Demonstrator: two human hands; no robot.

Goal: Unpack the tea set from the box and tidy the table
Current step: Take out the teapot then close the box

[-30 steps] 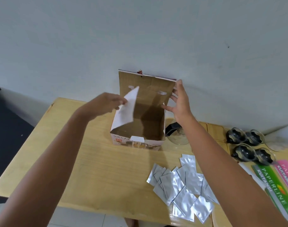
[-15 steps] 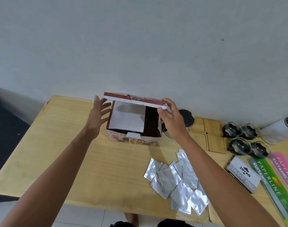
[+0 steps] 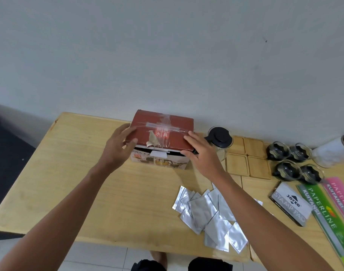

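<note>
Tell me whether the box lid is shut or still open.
Nearly shut, not fully: the red lid lies folded over the box, but a dark gap shows under its front edge. Both hands, left and right, rest on it.

Wall: plain, pale grey-white, one small dark speck upper right. Surface: light wood grain, pushed against the wall. Floor: pale tiles (visible below the near edge). Dark furnishing at far left, unidentifiable. Lighting: soft, even.
</note>
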